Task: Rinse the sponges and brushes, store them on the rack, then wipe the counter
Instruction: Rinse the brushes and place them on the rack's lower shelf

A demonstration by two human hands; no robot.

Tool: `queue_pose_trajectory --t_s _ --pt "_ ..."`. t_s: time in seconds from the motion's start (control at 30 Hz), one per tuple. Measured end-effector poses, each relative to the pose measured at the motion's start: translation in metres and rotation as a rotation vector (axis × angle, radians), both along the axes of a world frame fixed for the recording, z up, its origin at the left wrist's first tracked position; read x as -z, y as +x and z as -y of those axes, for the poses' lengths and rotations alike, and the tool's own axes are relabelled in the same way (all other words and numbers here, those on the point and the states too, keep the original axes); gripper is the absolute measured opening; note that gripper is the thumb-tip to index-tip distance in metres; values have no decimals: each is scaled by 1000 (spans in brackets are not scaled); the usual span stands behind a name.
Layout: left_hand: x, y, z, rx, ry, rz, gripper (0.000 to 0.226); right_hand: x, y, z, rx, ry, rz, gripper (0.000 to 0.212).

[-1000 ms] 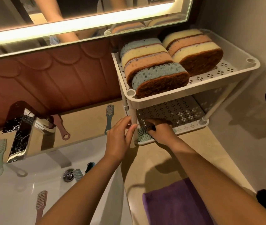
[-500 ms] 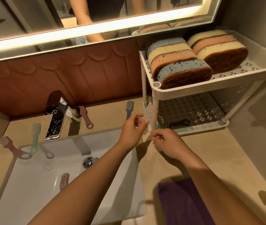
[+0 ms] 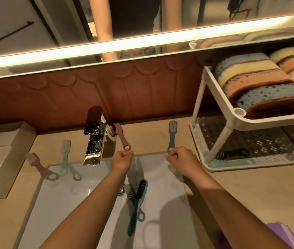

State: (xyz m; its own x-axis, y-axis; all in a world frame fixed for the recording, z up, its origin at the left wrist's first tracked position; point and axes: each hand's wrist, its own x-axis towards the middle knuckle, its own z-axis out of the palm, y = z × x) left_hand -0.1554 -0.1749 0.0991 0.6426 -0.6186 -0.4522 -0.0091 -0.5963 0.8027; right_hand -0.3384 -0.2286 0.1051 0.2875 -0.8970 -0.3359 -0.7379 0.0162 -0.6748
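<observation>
My left hand is closed at the ring end of a pink brush that lies on the counter beside the faucet. Fingers of my right hand are closed on the handle end of a teal brush lying behind the sink. Two more brushes, one light teal and one dark teal, lie in the white sink. The white two-tier rack stands at the right with several sponges on its top tier and brushes on its lower tier.
A chrome faucet stands behind the sink. Left of it a pink brush and a green brush rest on the sink's edge. An open cardboard box sits at far left. A purple cloth lies at the bottom right.
Both hands left the rack's lower tier and moved left to the back edge of the sink, closing on two brushes there. The view swung left.
</observation>
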Motion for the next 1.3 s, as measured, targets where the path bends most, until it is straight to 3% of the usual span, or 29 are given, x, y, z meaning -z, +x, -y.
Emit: queue_pose_trajectory --t_s 0.1,0.33,0.43,0.6,0.8,1.07,1.3 --pt "2 17 17 -25 28 63 16 6 18 24 54 -55 -121 22" --pt "9 31 42 145 207 363 41 16 38 71 102 -111 -460 37" --pt "11 37 54 118 292 354 47 19 43 83 107 -94 -559 40" --pt "14 39 70 83 371 362 45 31 51 89 124 -102 -604 43" --pt "16 35 71 93 452 414 38 35 56 87 184 -105 -587 30" --pt "6 30 66 39 354 193 23 33 56 76 241 -110 -543 37" --pt "4 25 48 -49 -16 -246 18 33 48 69 236 -93 -589 40"
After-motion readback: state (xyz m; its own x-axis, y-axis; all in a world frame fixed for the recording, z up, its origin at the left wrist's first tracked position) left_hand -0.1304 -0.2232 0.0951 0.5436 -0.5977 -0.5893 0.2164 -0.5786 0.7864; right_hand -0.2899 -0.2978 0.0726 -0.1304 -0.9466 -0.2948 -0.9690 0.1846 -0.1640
